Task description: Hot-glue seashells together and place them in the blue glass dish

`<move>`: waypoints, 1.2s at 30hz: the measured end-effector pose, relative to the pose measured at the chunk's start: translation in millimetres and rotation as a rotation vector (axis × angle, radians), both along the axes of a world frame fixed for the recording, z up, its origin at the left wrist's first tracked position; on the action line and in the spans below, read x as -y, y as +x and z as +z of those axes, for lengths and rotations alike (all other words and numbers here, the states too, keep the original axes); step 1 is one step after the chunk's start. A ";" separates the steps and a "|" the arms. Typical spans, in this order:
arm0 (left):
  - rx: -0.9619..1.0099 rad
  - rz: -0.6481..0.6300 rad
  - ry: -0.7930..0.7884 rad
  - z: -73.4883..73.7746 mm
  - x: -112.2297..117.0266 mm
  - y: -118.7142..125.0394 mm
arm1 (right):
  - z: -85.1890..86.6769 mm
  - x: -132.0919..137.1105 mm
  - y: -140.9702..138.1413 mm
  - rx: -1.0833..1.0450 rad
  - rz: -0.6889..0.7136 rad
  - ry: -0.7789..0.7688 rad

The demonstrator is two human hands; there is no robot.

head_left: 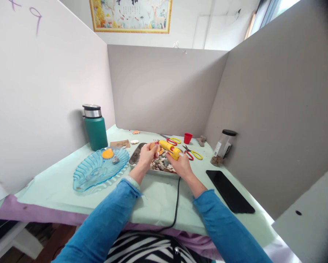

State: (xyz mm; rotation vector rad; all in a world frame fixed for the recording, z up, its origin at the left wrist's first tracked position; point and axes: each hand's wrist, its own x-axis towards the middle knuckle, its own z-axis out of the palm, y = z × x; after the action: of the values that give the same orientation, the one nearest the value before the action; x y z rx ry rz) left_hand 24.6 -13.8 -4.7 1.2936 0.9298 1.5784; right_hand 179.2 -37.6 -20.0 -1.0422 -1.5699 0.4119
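Observation:
My left hand (147, 153) is closed on a small orange shell (154, 147), held over a metal tray (134, 157) full of mixed shells. My right hand (181, 164) grips a yellow glue gun (169, 148) whose tip points at the shell. The gun's black cord (177, 204) runs back toward me across the table. Left of the tray lies a blue shell-shaped glass dish (92, 171) with an orange shell (108, 153) and a small grey shell (116, 159) on it.
A green flask (95, 128) stands at the back left. Behind the tray are two scissors with yellow handles (192, 153), a red cup (187, 138) and a clear jar (223, 146). A black phone (229, 190) lies at the right. Grey partition walls enclose the table.

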 end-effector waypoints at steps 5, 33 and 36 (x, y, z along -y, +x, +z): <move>-0.012 -0.003 -0.016 0.3 0.0 0.2 | 1.2 1.2 -0.4 0.010 -0.026 -0.002; 0.164 0.040 -0.053 3.3 -1.2 -1.6 | 2.5 1.5 -0.6 0.063 -0.037 -0.004; 0.169 0.021 -0.065 4.0 -0.7 -1.2 | 2.5 1.7 -0.5 0.066 -0.043 -0.005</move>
State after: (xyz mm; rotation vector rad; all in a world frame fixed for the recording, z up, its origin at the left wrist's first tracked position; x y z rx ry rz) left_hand 23.4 -13.1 -0.7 1.0908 0.8839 1.6328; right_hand 178.7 -39.3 -17.5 -1.1011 -1.6023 0.3551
